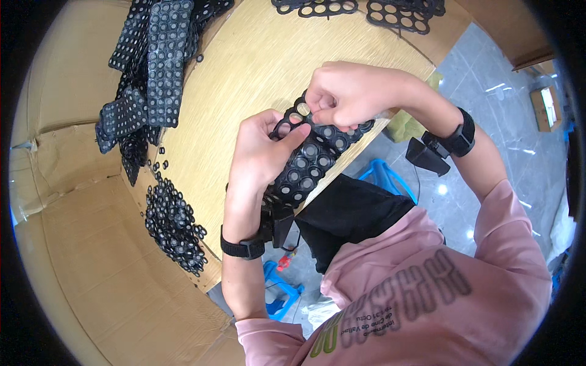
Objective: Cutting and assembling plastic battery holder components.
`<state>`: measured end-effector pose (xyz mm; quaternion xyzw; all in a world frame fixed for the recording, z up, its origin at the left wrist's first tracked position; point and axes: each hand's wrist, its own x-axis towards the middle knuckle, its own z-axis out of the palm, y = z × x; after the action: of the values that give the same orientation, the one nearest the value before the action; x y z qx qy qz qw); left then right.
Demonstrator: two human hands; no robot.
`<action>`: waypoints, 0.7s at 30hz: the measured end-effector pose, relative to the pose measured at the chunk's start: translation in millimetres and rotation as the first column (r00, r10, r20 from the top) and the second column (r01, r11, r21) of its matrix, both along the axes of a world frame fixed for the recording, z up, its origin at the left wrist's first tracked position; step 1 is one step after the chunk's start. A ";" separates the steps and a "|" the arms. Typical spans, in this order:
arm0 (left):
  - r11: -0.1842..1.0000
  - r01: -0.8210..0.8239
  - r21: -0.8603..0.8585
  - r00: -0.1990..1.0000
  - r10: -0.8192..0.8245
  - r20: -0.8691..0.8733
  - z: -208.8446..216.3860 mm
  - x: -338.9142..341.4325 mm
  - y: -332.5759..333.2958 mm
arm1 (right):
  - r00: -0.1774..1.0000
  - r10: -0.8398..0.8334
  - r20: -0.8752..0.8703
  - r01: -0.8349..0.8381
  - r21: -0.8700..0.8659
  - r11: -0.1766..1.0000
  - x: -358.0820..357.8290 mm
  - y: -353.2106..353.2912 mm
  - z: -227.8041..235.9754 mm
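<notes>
A black rubber sheet (307, 166) with rows of round rings lies near the table's front edge, under and between my hands. Light discs or centres show inside many of its rings. At its far end, several rings are open holes with the table showing through. My left hand (259, 146) is closed on the sheet's left side, thumb lying over the top. My right hand (354, 94) is closed too, fingers curled and pinching at the sheet's far edge. Whatever sits between those fingertips is hidden.
More ringed black sheets (166, 61) are heaped at the far left. A pile of small black rings (174, 222) lies at the table's left edge. Punched-out black sheets (400, 15) rest at the back. Cardboard (79, 244) borders the left; blue stools (387, 175) stand below the table.
</notes>
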<state>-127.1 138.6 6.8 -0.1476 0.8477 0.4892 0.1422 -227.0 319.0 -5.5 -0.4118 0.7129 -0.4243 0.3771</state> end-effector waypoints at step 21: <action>0.947 0.246 -0.207 0.969 -0.235 0.078 14.9 4.8 -8.7 | 0.998 0.036 0.049 -0.036 0.003 0.999 -4.9 11.8 5.5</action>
<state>-122.3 129.9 21.7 -0.0704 0.9033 0.3698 0.2059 -231.9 330.8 0.0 -0.4132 0.6968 -0.4259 0.4029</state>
